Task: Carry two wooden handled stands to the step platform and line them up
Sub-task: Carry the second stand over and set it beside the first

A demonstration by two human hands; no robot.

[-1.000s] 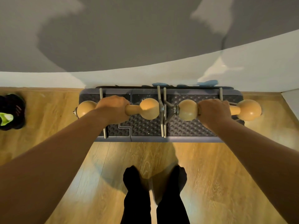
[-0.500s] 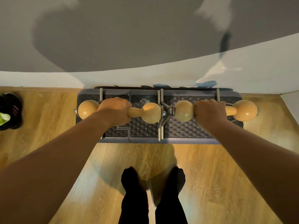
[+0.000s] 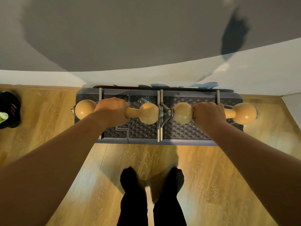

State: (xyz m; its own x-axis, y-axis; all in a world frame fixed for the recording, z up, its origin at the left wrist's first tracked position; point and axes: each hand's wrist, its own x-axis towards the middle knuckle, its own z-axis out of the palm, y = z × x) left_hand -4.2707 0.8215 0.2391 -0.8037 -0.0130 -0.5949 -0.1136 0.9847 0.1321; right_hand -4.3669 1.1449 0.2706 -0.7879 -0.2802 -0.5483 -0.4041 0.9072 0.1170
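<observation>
Just two hands (image 3: 112, 110) (image 3: 208, 114), two wooden stands (image 3: 149, 113) (image 3: 182, 113), one step platform (image 3: 179, 131).

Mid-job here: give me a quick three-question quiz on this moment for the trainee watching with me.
1. True or false: each hand grips its own wooden handle.
2. Where do the two stands' inner metal feet lie? A) far apart at the platform's ends B) side by side near the platform's middle C) on the wooden floor
3. What lies on the floor at the far left edge of the view?

Key
1. True: the left hand wraps the left stand and the right hand the right stand.
2. B: they lie together mid step platform.
3. A black shoe with a lime-green part.
</observation>
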